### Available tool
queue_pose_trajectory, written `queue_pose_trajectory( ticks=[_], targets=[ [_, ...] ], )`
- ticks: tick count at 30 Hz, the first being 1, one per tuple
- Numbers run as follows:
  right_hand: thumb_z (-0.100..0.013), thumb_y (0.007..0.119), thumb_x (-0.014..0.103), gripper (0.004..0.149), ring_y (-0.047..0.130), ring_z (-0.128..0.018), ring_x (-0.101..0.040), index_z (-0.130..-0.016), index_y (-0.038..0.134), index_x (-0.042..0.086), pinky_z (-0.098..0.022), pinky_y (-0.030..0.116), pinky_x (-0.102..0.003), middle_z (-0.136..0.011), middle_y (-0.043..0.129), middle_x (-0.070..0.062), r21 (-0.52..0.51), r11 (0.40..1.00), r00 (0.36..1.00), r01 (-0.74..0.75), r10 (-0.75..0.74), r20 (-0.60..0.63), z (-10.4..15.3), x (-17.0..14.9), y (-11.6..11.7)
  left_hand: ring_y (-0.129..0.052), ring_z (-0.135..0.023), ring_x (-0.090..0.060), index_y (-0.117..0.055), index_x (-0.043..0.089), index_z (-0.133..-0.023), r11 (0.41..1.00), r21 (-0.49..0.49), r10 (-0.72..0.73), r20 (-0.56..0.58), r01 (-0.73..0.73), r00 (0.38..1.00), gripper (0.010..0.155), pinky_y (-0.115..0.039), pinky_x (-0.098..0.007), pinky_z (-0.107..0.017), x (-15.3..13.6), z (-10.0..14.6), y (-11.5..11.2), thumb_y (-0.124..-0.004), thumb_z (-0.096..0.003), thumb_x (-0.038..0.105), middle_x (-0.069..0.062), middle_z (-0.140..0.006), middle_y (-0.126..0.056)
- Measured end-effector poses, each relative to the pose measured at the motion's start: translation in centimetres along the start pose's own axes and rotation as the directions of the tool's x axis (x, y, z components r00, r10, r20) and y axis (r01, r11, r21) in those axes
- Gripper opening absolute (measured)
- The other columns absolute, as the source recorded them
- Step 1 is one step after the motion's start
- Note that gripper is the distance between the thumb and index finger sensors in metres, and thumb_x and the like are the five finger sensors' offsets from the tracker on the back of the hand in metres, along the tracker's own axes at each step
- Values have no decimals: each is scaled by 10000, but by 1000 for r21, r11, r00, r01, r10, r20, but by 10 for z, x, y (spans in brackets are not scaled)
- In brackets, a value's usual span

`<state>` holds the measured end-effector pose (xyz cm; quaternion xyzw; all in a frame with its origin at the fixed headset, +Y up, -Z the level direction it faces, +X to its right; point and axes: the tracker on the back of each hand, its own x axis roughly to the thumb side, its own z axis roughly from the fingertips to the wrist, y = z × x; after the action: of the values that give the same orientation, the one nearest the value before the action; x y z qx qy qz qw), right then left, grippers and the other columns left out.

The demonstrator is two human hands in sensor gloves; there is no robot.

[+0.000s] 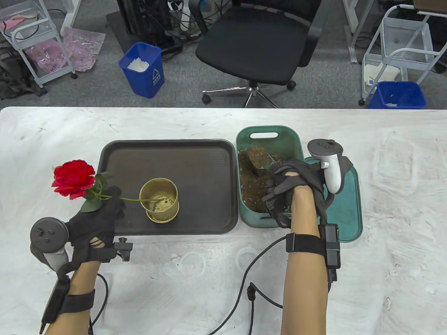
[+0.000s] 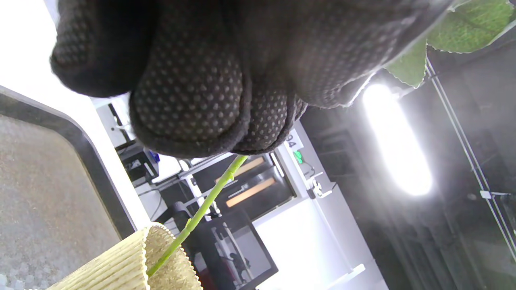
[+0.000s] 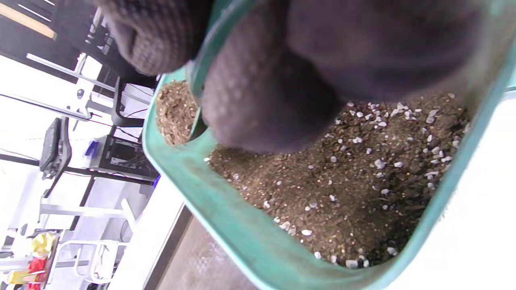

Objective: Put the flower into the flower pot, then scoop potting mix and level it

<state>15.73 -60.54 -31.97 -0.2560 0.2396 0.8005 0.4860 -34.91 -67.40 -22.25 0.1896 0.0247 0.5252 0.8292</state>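
A red rose (image 1: pixel 74 178) leans to the left, its green stem (image 1: pixel 131 199) running right into the gold ribbed flower pot (image 1: pixel 159 199) on the dark tray (image 1: pixel 167 157). My left hand (image 1: pixel 96 216) pinches the stem near its leaves; in the left wrist view the stem (image 2: pixel 197 213) drops from my fingertips (image 2: pixel 189 117) into the pot (image 2: pixel 129 262). My right hand (image 1: pixel 291 188) grips a scoop (image 1: pixel 256 158) heaped with potting mix, held over the mix in the green bin (image 1: pixel 244 139). The right wrist view has the loaded scoop (image 3: pixel 175 108) and the mix (image 3: pixel 342 181) in the bin (image 3: pixel 225 225).
The bin's green lid (image 1: pixel 344 209) lies on the table to its right, under my right hand's tracker. Cables (image 1: pixel 244 286) trail across the white table near its front edge. A black office chair (image 1: pixel 258 45) and blue waste bins (image 1: pixel 143 69) stand beyond the far edge.
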Motion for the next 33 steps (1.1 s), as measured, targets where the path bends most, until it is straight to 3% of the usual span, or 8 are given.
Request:
queue_pose_trajectory(
  ticks=[4,10,21,26,33],
  targets=[
    [-403,719,340,527,1043,-231,-233,-825,737,23,-99,923,-349,-568,977,-137,8,999,998,-34,34,48,13,10,4,-1115,-323,-177,-947,236,-783,1000,-2,-1,3,1,1000,436,-938,-365,-332,0,0,0,-895,-398,435,46,-596,-1067],
    [-406,719,343,526,1044,-230,-232,-825,737,24,-98,925,-347,-568,979,-137,82,991,988,-103,93,126,28,26,33,-1115,-323,-178,-948,236,-781,1000,-3,-6,8,6,1000,434,-938,-365,-332,0,0,-1,-894,-400,435,47,-596,-1067],
    [-411,719,347,525,1043,-233,-232,-827,736,27,-101,924,-346,-571,978,-136,305,912,946,-274,199,256,24,43,135,-1115,-322,-178,-947,237,-782,1000,-6,-17,19,17,1000,435,-938,-366,-330,2,1,-2,-895,-398,436,44,-596,-1067],
    [-414,722,348,523,1043,-233,-233,-827,737,27,-102,923,-347,-571,979,-138,309,882,923,-355,278,264,20,44,169,-1116,-322,-178,-947,237,-782,1000,-8,-23,27,23,999,436,-938,-365,-331,2,2,-3,-894,-398,437,45,-596,-1067],
    [-436,755,361,514,1046,-214,-228,-823,746,21,-83,923,-341,-563,985,-146,243,865,884,-438,366,290,19,51,194,-1115,-322,-178,-946,237,-782,1000,-12,-29,36,29,999,435,-938,-365,-331,3,3,-4,-894,-399,436,41,-597,-1066]
  ],
)
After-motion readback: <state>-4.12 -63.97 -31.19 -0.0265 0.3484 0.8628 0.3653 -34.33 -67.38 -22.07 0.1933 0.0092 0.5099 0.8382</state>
